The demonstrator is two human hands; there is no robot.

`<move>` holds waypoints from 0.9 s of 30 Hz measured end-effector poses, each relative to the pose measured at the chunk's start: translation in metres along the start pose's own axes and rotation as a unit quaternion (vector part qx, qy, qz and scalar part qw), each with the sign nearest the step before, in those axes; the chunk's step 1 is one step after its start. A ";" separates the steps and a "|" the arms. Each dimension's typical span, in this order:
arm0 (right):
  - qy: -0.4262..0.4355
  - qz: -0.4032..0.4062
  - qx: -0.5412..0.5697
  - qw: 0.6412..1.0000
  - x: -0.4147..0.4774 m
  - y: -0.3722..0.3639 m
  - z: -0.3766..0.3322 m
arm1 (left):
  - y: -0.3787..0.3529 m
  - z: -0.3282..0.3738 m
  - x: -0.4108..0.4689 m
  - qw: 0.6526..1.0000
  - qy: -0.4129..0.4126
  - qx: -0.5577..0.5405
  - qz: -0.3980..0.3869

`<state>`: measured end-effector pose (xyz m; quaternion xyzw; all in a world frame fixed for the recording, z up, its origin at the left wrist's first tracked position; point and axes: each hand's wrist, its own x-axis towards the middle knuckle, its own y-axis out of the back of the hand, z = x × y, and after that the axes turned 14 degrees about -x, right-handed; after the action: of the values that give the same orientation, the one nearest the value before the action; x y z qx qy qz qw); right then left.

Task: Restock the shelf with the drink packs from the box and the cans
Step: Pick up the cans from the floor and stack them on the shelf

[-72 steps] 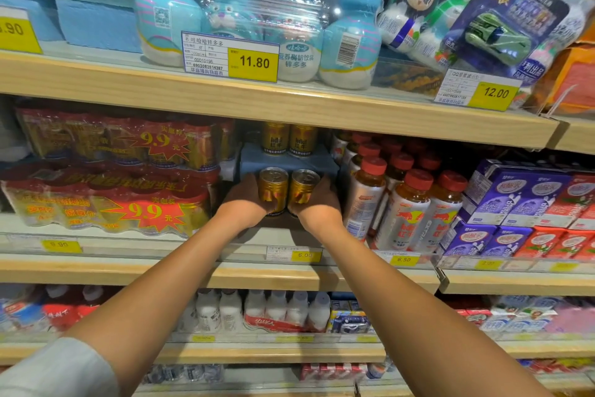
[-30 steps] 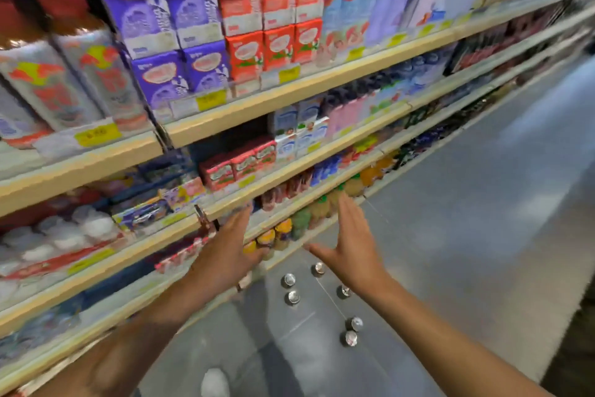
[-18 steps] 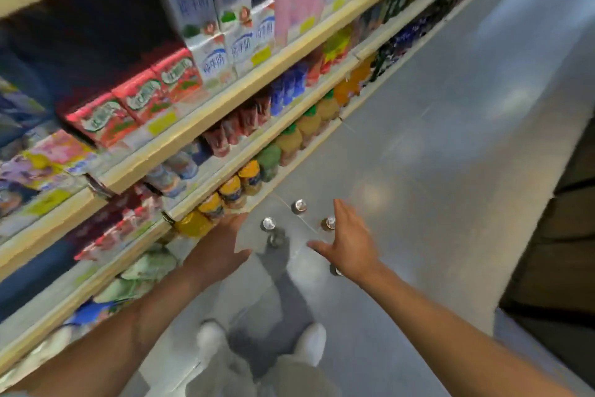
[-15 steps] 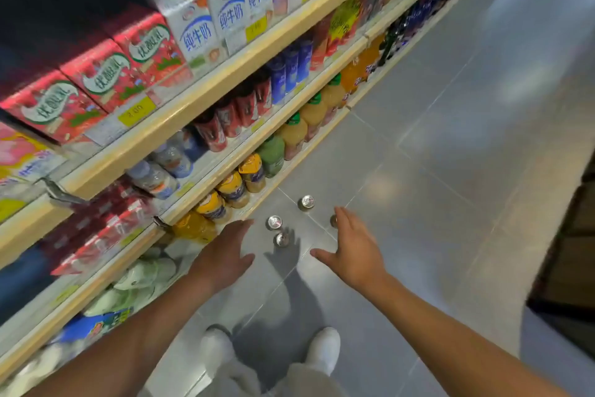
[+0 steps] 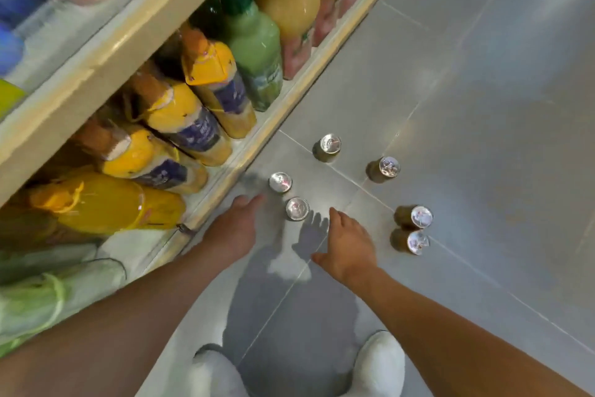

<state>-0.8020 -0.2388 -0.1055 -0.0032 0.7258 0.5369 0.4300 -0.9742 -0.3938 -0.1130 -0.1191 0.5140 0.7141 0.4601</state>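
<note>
Grey floor (image 5: 483, 91) fills our view now; our left hand (image 5: 235, 229) and right hand (image 5: 347, 245), fingers released, came nearer the six cans (image 5: 297, 208); bottle labels (image 5: 231, 97) blur.

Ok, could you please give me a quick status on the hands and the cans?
Left hand and right hand open, empty. Six cans upright on floor, nearest between the hands, untouched. Nothing blocking.
</note>
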 end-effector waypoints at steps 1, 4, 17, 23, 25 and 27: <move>-0.002 0.003 0.006 1.000 0.013 -0.017 -0.003 | -0.011 -0.007 0.016 1.000 -0.002 0.010 0.004; -0.003 0.001 0.019 1.000 0.045 -0.046 -0.009 | -0.035 -0.021 0.054 0.999 0.013 0.037 0.014; 0.007 0.047 0.059 0.997 0.141 -0.092 -0.034 | -0.056 -0.018 0.171 0.990 -0.127 0.059 0.005; -0.028 0.035 0.070 0.997 0.136 -0.093 -0.033 | -0.053 -0.022 0.166 0.991 -0.123 0.047 0.007; -0.034 0.023 0.069 0.997 0.128 -0.085 -0.031 | -0.043 -0.022 0.154 0.992 -0.118 0.047 0.002; -0.036 0.013 0.069 0.997 0.113 -0.070 -0.029 | -0.031 -0.018 0.136 0.992 -0.116 0.047 0.000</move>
<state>-0.8585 -0.2393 -0.2293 0.0556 0.7454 0.4908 0.4477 -1.0302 -0.3346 -0.2273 -0.0135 0.4897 0.6983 0.5219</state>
